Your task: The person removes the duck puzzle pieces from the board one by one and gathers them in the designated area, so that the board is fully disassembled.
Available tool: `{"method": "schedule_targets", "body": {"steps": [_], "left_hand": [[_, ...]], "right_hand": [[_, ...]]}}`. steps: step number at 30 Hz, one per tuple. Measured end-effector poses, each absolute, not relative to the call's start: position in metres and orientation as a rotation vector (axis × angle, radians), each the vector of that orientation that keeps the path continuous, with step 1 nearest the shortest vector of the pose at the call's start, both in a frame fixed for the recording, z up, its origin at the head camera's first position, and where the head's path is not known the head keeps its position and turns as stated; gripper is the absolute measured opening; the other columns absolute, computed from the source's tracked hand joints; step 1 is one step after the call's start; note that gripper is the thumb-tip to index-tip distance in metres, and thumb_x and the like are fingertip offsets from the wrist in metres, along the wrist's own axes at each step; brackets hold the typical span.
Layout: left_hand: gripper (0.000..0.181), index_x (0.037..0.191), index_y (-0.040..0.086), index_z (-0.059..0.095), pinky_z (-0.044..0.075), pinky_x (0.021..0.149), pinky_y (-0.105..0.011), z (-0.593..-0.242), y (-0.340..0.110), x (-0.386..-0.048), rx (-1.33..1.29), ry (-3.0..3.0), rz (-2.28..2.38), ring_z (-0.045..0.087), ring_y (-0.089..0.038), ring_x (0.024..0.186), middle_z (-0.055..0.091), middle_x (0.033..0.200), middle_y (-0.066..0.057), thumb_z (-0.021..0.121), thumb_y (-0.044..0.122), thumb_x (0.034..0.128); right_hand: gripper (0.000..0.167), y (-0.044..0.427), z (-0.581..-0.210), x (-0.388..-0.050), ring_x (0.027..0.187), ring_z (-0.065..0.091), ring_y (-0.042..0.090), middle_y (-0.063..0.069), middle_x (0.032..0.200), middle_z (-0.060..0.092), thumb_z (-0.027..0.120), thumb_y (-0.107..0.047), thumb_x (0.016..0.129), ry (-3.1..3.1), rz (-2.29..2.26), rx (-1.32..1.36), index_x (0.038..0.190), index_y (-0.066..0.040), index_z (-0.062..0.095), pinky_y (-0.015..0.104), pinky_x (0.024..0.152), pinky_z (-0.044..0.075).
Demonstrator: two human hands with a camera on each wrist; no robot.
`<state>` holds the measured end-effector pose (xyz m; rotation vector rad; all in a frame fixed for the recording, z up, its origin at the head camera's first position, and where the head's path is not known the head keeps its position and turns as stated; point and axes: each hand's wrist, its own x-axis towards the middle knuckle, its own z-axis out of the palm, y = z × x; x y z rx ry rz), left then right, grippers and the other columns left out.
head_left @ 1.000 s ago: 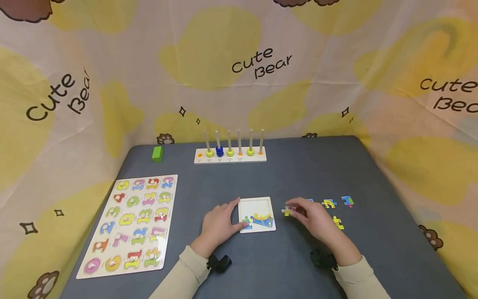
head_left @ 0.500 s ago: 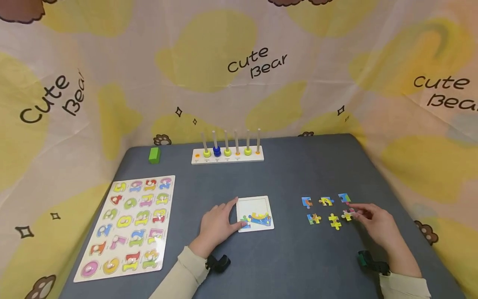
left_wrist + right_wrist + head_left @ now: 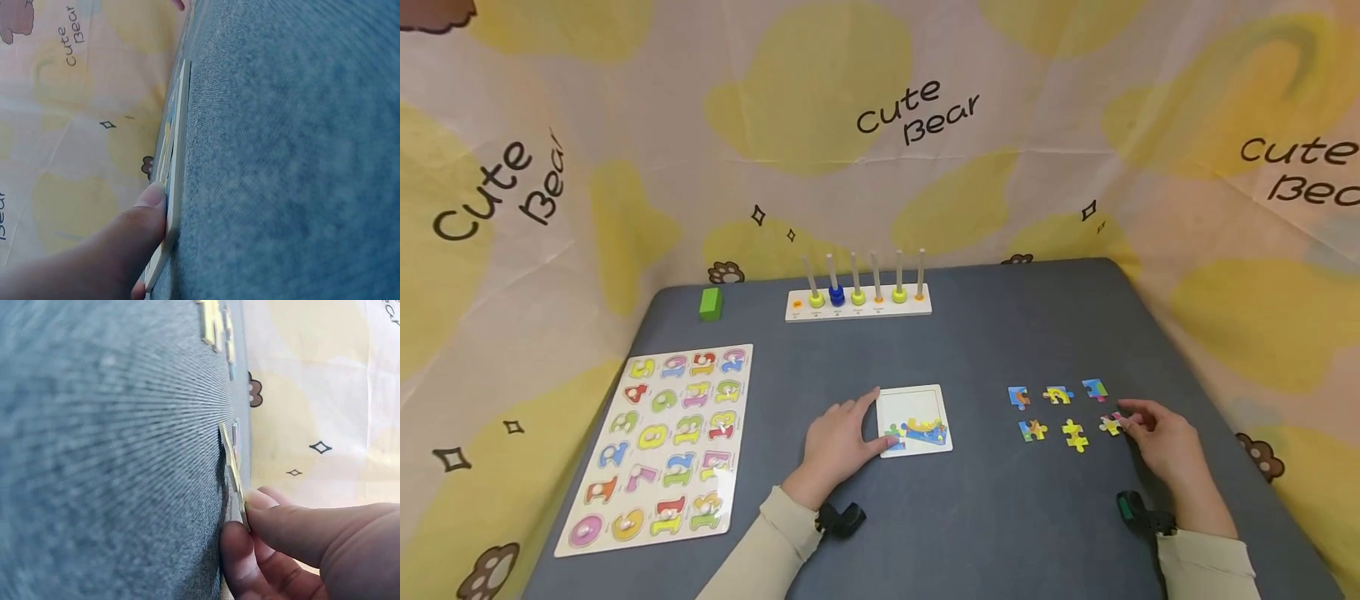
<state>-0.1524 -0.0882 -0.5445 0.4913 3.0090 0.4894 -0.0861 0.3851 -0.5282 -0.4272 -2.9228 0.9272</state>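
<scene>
The right hand [image 3: 1171, 443], no longer just beside the puzzle tray [image 3: 904, 406], pinches a pink-and-yellow piece [image 3: 1109, 425] well right of it, grip narrow; the piece appears set aside, not fitted. The left hand [image 3: 837, 447], grip wide, rests on the tray's left side.

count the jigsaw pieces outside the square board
6. Far row: left piece, middle piece, right piece. Near row: left one, middle one, plus the held piece in the right hand, which might hide more.
</scene>
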Motion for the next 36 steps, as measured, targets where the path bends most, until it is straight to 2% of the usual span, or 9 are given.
{"method": "schedule_targets", "body": {"steps": [8,11,15,19,25,30,36], "left_hand": [[0.091,0.156,0.018,0.052,0.055,0.079,-0.043,-0.547,-0.090,-0.146,0.509,3.019,0.469,0.067,-0.028,0.101,0.071,0.126,-0.010,0.078,0.068,0.0837],[0.091,0.156,0.018,0.053,0.054,0.076,-0.042,-0.548,-0.090,-0.142,0.529,3.018,0.467,0.066,-0.027,0.098,0.072,0.122,-0.010,0.077,0.068,0.0840],[0.091,0.155,0.018,0.052,0.054,0.073,-0.041,-0.547,-0.089,-0.144,0.548,3.022,0.470,0.065,-0.026,0.094,0.072,0.116,-0.010,0.077,0.068,0.0843],[0.091,0.155,0.017,0.053,0.054,0.072,-0.040,-0.547,-0.090,-0.147,0.549,3.041,0.461,0.066,-0.026,0.094,0.071,0.115,-0.009,0.076,0.070,0.0840],[0.091,0.155,0.018,0.053,0.055,0.072,-0.041,-0.546,-0.091,-0.148,0.539,3.051,0.440,0.066,-0.027,0.093,0.072,0.115,-0.010,0.074,0.071,0.0846],[0.088,0.153,0.017,0.055,0.056,0.072,-0.042,-0.544,-0.089,-0.150,0.547,3.057,0.454,0.067,-0.027,0.094,0.072,0.114,-0.010,0.074,0.070,0.0855],[0.068,0.155,0.021,0.054,0.053,0.072,-0.040,-0.545,-0.089,-0.152,0.505,3.058,0.431,0.064,-0.024,0.092,0.072,0.116,-0.007,0.063,0.060,0.0994]], "right_hand": [[0.025,0.373,-0.527,-0.077,0.068,0.052,0.023,0.007,0.083,0.063,0.070,-0.005,0.096,-2.860,0.768,-0.396,0.119,0.005,0.068,0.037,0.060,0.038],[0.024,0.350,-0.515,-0.071,0.069,0.054,0.021,0.006,0.084,0.064,0.076,-0.005,0.093,-2.782,0.760,-0.350,0.114,0.004,0.071,0.036,0.060,0.039],[0.022,0.292,-0.491,-0.075,0.071,0.056,0.014,-0.002,0.081,0.063,0.086,0.002,0.083,-2.628,0.817,-0.019,0.103,-0.003,0.077,0.030,0.060,0.043],[0.026,0.226,-0.484,-0.088,0.072,0.056,0.008,-0.014,0.079,0.056,0.088,0.007,0.077,-2.597,0.923,0.344,0.094,-0.010,0.079,0.027,0.064,0.046],[0.020,0.151,-0.500,-0.114,0.069,0.049,0.004,-0.013,0.080,0.052,0.086,-0.001,0.085,-2.807,1.095,0.597,0.102,-0.008,0.080,0.025,0.063,0.046],[0.022,0.129,-0.515,-0.138,0.065,0.044,0.004,-0.010,0.076,0.050,0.084,-0.004,0.088,-2.834,1.084,0.782,0.109,-0.005,0.079,0.025,0.060,0.042],[0.025,0.120,-0.524,-0.148,0.063,0.044,0.005,-0.010,0.074,0.049,0.086,-0.015,0.089,-2.963,1.100,0.821,0.111,-0.009,0.078,0.026,0.060,0.040]]}}
